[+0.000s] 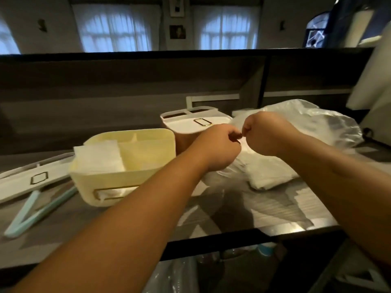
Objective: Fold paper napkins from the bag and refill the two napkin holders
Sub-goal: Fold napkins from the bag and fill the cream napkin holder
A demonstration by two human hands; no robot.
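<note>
A cream napkin holder (148, 142) stands left of centre with folded white napkins (99, 157) in its left compartment. Behind it is a second, brown holder with a white lid (190, 123). A clear plastic bag (313, 121) of white napkins (268, 176) lies at the right. My left hand (218, 144) and my right hand (268, 134) are both closed, fingertips almost touching, above the bag's near end. They seem to pinch the thin plastic or a napkin between them; blur hides which.
A loose white lid (31, 182) and a pale blue frame (38, 212) lie at the left of the grey table. A dark raised shelf (127, 85) runs behind. The table's front edge (232, 240) is near, with plastic bags below it.
</note>
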